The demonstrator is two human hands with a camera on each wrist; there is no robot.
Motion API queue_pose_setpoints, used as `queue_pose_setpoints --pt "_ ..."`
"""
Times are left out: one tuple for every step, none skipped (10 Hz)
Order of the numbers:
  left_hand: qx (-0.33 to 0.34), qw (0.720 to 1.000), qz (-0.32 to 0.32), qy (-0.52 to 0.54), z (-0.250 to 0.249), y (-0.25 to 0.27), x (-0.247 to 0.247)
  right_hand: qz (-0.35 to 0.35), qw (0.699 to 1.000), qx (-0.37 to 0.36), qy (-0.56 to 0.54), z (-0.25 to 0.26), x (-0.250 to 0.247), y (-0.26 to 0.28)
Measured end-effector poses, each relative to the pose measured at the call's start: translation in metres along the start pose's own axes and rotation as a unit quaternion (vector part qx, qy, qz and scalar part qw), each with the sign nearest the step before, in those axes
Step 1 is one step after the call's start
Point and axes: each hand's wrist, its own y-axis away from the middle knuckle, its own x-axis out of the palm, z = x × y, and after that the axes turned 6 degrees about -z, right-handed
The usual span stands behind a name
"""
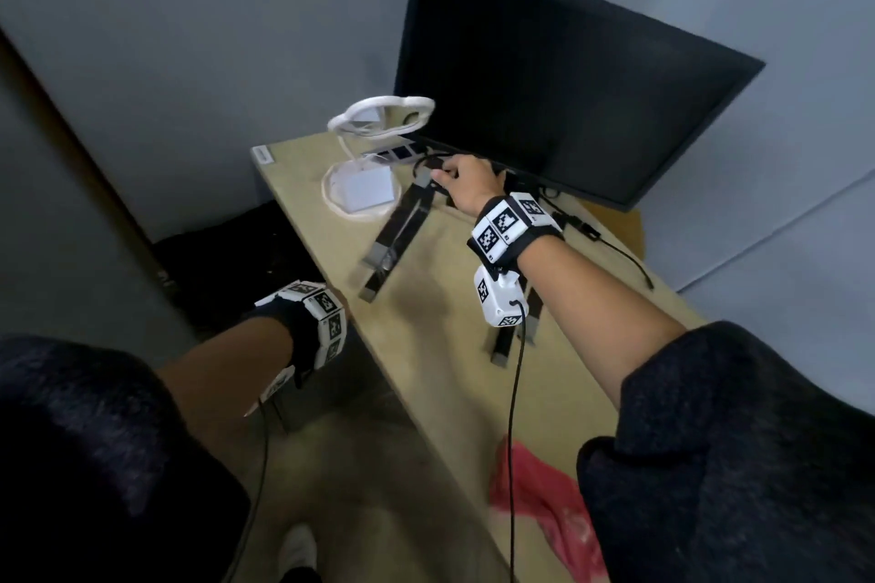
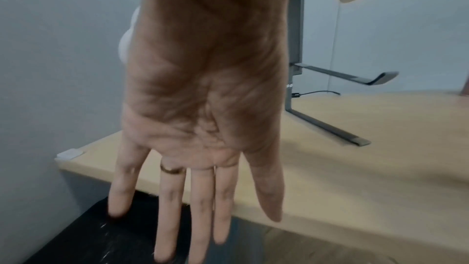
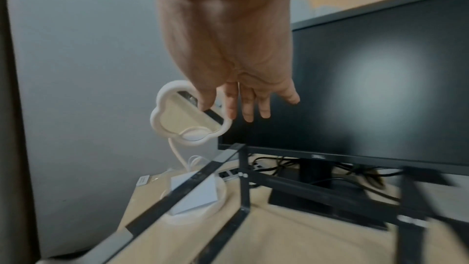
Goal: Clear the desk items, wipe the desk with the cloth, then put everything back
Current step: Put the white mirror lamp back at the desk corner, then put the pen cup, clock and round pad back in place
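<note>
On the beige desk (image 1: 450,327) stands a black folding stand (image 1: 402,227) in front of a black monitor (image 1: 544,85). My right hand (image 1: 466,180) reaches over the top of the stand, near the monitor's foot. In the right wrist view the right hand (image 3: 243,97) hangs with relaxed fingers and holds nothing, above the stand (image 3: 304,186) and in front of a white cloud-shaped mirror (image 3: 157,119). The left hand (image 2: 198,148) is spread flat and empty beside the desk's left edge (image 2: 177,192). A pink cloth (image 1: 535,502) lies at the desk's near edge.
The white mirror (image 1: 379,114) rises from a round base holding a white box (image 1: 369,192). A power strip (image 1: 397,152) and black cables (image 1: 625,256) lie behind and right of the stand. Something black (image 2: 88,238) sits low beside the desk. Grey walls close in the corner.
</note>
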Motion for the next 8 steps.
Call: queue_pose_setpoints --pt "0.005 1.0 0.015 -0.02 -0.065 0.035 -0.029 -0.023 0.999 0.024 0.012 -0.055 -0.045 0.046" --pt "0.067 0.995 0.065 -0.027 -0.109 0.037 -0.035 -0.045 0.997 0.057 0.023 -0.113 -0.079 0.09" --pt "0.106 0.988 0.108 -0.021 -0.176 0.035 -0.036 -0.069 0.992 0.098 0.035 -0.181 -0.113 0.141" --pt "0.166 0.978 0.105 -0.072 -0.25 0.037 -0.03 -0.095 0.986 0.13 0.05 -0.248 -0.136 0.193" --pt "0.207 0.975 0.081 -0.021 -0.312 0.049 -0.023 -0.121 0.976 0.167 0.063 -0.306 -0.152 0.245" --pt "0.238 0.971 0.018 -0.02 -0.353 0.057 -0.01 -0.127 0.968 0.197 0.085 -0.353 -0.157 0.29" --pt "0.265 0.963 0.015 -0.036 -0.391 0.055 0.005 -0.142 0.955 0.241 0.095 -0.396 -0.156 0.325" --pt "0.298 0.951 0.042 -0.069 -0.415 0.051 0.023 -0.159 0.939 0.294 0.085 -0.427 -0.152 0.346"
